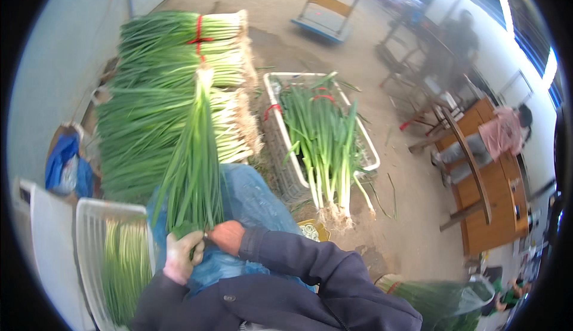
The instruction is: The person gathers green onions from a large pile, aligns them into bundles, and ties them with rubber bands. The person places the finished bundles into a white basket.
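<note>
A bunch of green onions [200, 146] lies in front of me, pale root ends pointing away and green leaves toward me. My left hand [182, 254], in a pale glove, is closed around the gathered leaf tips. Right beside it, my bare right hand [227, 236] is closed in a fist against the leaves; what its fingers hold is hidden. Blue plastic sheeting [253, 194] lies under my hands and over my lap. Beyond is a large heap of green onions [143, 110], some bundled with red ties [199, 32].
A white plastic crate [280, 176] of loose green onions [325, 140] stands to the right. Another white crate [86, 259] with green stalks is at my left. Farther off are a flatbed cart [328, 11], a wooden desk [486, 211] and a person in pink [501, 134].
</note>
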`<state>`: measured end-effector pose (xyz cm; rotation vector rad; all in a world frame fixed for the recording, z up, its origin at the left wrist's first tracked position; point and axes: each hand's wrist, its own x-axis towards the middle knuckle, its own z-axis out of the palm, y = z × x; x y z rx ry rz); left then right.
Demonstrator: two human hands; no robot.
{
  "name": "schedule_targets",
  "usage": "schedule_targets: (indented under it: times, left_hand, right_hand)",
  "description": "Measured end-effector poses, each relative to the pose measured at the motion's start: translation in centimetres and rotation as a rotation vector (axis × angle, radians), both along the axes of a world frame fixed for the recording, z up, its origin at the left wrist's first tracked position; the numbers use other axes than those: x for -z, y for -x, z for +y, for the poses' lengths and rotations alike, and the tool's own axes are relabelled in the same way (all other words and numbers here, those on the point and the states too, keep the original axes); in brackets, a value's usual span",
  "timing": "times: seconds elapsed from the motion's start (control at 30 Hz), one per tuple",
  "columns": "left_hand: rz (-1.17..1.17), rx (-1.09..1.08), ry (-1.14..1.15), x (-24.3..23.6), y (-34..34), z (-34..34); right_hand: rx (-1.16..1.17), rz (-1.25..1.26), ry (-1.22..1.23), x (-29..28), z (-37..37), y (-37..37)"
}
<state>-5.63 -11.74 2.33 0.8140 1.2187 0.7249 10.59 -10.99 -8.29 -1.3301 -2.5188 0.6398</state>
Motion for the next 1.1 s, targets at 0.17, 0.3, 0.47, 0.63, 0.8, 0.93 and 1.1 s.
schedule_targets:
  times: [0.17,0.3,0.47,0.63,0.8,0.93,1.1]
  left_hand:
    - [-0.144,0.081,-0.375,-3.4,-0.5,1.3]
    - [-0.098,0.121,-0.327,-4.2,-3.4,3.7]
    - [-0.053,0.562,-0.310,-6.3,-14.9,8.9]
    - [-0.389,0.607,-0.342,-11.5,-27.9,19.9]
    - [0.164,0.440,-0.868,-11.3,-25.7,23.6]
    - [0.185,0.394,-0.758,-9.2,-16.3,25.4]
    - [0.445,0.060,-0.476,-6.0,-4.8,28.4]
  right_hand:
    - [0.045,0.214,0.426,-2.4,-1.0,-4.7]
    - [0.524,0.736,0.492,-2.6,-5.5,-12.4]
    - [1.373,1.434,-0.056,0.3,-14.8,-20.1]
    - [1.981,1.547,-0.361,7.3,-23.3,-24.2]
    - [2.339,1.562,0.075,19.5,-29.3,-23.8]
    - [2.619,1.357,0.331,29.4,-33.8,-21.5]
    - [2.458,1.391,0.505,39.2,-38.2,-20.0]
